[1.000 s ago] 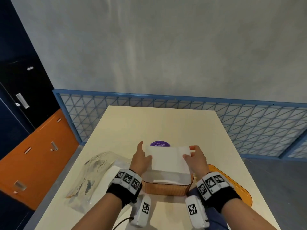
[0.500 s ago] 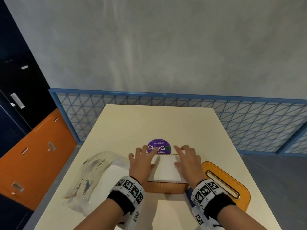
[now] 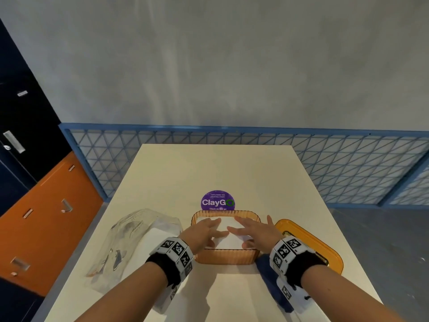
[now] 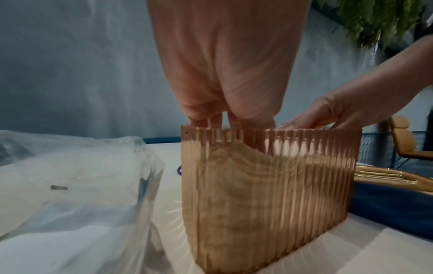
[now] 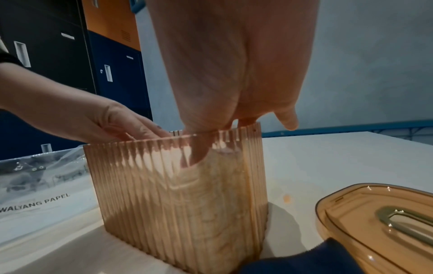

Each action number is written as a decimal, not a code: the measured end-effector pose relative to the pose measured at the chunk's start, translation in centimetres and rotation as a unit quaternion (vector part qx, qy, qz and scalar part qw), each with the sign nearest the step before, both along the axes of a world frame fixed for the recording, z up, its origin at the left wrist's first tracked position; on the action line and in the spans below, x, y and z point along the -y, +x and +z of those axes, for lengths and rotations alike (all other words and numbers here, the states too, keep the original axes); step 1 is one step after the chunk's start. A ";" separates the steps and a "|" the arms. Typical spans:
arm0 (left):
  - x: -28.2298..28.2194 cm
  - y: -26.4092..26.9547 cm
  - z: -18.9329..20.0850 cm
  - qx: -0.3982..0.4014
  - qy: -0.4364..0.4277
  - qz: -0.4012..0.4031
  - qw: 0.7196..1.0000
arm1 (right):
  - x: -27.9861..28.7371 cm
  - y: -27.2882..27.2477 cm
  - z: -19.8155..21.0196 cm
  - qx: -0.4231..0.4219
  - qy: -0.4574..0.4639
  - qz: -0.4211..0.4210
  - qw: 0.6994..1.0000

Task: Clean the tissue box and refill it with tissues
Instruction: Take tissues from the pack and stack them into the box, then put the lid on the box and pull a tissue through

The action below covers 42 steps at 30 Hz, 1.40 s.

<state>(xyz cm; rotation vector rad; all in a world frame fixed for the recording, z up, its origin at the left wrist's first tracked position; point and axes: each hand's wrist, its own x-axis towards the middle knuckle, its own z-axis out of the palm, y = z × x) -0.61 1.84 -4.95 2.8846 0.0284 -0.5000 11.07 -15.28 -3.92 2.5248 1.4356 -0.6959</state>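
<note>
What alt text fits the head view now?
Left hand and right hand press flat on a white stack of tissues inside a ribbed amber plastic box; an amber slotted lid lies right, a clear plastic wrapper left.

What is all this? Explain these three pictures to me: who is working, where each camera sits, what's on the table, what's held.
No machine here: a person works with bare hands and wears three cameras. The wide picture comes from the head, looking down at both arms; the other two sit at the marked wristbands, each looking along a hand. On the cream table stands an amber ribbed tissue box, open on top, with a stack of white tissues inside. The left hand and the right hand lie flat on the stack, pressing it down; nothing is gripped. The box's amber lid lies to the right, a clear plastic wrapper to the left, a dark blue cloth by the right wrist, a purple ClayGo sticker behind the box.
</note>
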 end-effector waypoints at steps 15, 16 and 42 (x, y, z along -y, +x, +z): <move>4.6 -0.9 -0.8 -0.004 0.055 0.056 0.997 | 7.2 2.1 0.1 0.067 0.269 -0.163 0.947; 4.6 -1.1 -1.0 0.006 0.054 0.058 0.997 | 8.2 2.6 -0.3 0.066 0.246 -0.190 0.948; 2.8 -1.6 1.5 0.060 0.069 0.062 0.994 | 12.4 4.3 -5.3 0.041 -0.056 -0.293 0.954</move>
